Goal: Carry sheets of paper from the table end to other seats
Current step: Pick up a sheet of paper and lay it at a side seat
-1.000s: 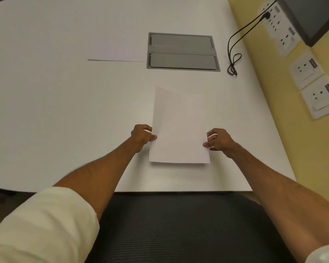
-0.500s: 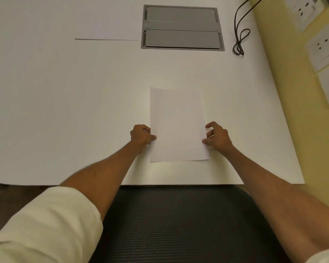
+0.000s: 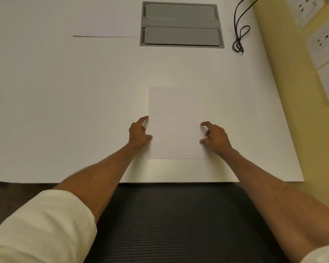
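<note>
Paper sheet [image 3: 176, 122] lies flat on the surface [image 3: 65, 111], near its edge, in front of a dark chair [image 3: 169, 221]. My left hand [image 3: 140, 134] and right hand [image 3: 216, 138] flank its long edges, fingers spread, gripping nothing. Judged step: placement at this seat complete. Another sheet [image 3: 105, 25] lies far left. Next move calls for withdrawing without dragging the paper.

A sheet of paper [image 3: 176, 118] lies flat on the white table [image 3: 65, 111], both hands' fingers loosened at its side edges.
</note>
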{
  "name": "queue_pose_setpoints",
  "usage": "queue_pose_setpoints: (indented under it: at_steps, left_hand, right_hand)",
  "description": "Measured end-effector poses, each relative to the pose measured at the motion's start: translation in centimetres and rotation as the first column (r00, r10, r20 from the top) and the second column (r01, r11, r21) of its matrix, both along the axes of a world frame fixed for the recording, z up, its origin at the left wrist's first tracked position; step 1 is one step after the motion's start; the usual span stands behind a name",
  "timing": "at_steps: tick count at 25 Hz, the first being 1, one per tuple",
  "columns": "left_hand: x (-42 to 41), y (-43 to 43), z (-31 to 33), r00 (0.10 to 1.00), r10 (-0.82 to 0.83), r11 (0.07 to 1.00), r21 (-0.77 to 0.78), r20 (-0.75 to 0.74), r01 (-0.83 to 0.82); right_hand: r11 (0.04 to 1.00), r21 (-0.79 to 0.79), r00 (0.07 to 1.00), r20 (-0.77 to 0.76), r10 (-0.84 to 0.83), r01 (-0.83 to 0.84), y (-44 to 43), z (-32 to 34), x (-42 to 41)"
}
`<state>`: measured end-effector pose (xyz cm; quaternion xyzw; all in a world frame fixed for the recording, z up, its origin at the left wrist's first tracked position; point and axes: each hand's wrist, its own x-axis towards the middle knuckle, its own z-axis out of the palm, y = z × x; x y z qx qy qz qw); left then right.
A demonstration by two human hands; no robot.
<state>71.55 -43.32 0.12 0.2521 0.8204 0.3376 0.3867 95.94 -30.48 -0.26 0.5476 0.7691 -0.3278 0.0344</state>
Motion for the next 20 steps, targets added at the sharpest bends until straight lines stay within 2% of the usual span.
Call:
queue_pose_setpoints:
  at_steps: [5,20]
  left_hand:
    - [0.0,0.0,0.1,0.983,-0.155,0.987,-0.068,-0.098,0.148]
    - [0.0,0.1,-0.2,0.988,-0.131,0.991,-0.05,-0.079,0.128]
  right_hand:
    - [0.997,0.008,0.99,0.115,0.078,-0.08,0.0,-0.4,-0.3]
    - [0.998,0.015,0.989,0.136,0.053,-0.056,0.4,-0.8,-1.0]
